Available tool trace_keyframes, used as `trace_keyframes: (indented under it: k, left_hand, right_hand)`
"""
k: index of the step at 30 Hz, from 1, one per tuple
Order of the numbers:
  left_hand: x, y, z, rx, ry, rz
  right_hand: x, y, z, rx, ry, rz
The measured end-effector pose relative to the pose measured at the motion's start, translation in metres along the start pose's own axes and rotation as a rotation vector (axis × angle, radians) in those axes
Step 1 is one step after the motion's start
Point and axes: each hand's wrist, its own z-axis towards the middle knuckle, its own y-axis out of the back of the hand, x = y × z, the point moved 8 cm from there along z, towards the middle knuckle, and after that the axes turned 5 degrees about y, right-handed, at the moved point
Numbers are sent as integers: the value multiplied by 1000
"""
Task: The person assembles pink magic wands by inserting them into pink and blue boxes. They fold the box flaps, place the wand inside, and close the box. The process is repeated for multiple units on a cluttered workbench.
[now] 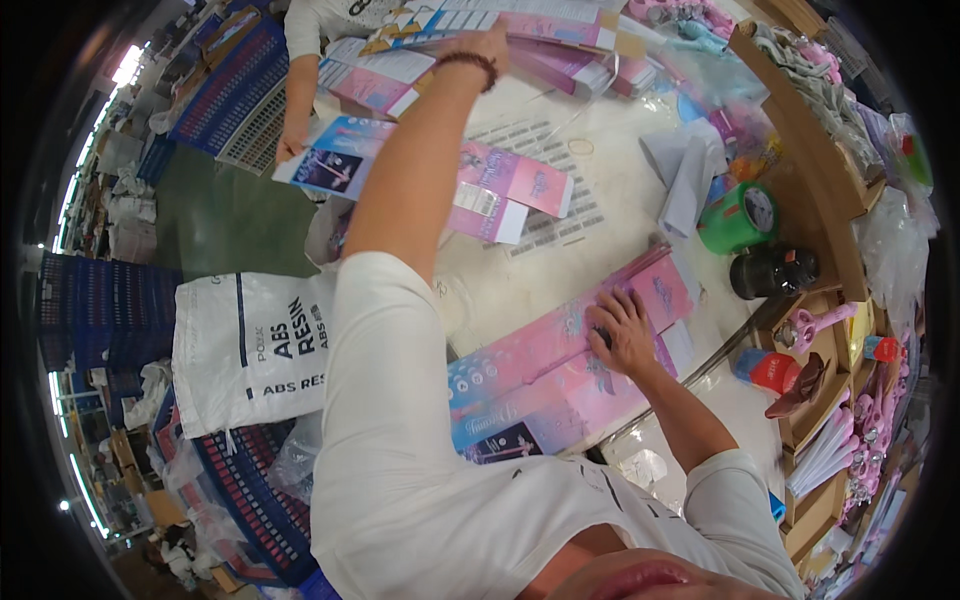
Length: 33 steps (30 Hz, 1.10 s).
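A flat pink-and-blue printed carton (555, 360) lies on the table in front of me. My right hand (622, 335) rests on its right part, fingers spread; a small dark patch shows by the thumb, too unclear to name. Stretched to the far side, my left hand (482, 50) closes on the edge of a stacked flat carton (560, 28), its fingertips partly hidden; a dark beaded bracelet circles that wrist. Below the left forearm lies another flat carton (490, 190), partly covered by the arm. A co-worker's hand (291, 143) touches its blue left end (335, 165).
On the right stand a green tape roll (738, 217), a dark round container (772, 272) and a red-capped container (768, 370). Cardboard trays (815, 410) there hold pink parts. A white sack (250, 350) and blue crates (110, 310) are at the left.
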Motion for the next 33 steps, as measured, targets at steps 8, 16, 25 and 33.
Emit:
trace_keyframes:
  k: [8, 16, 25, 33]
  left_hand:
    - [54, -55, -125, 339, -113, 384]
    - [140, -19, -147, -37, 210, 400]
    - [-93, -145, -369, 490, -586, -198]
    - [-109, -163, -477, 329, -844, -386]
  right_hand:
    - [-5, -2, -3, -24, -7, 32]
    - [-5, -6, -2, 17, -25, -29]
    - [-4, -7, -3, 24, -12, -44]
    - [-3, -5, -2, -7, 4, -34]
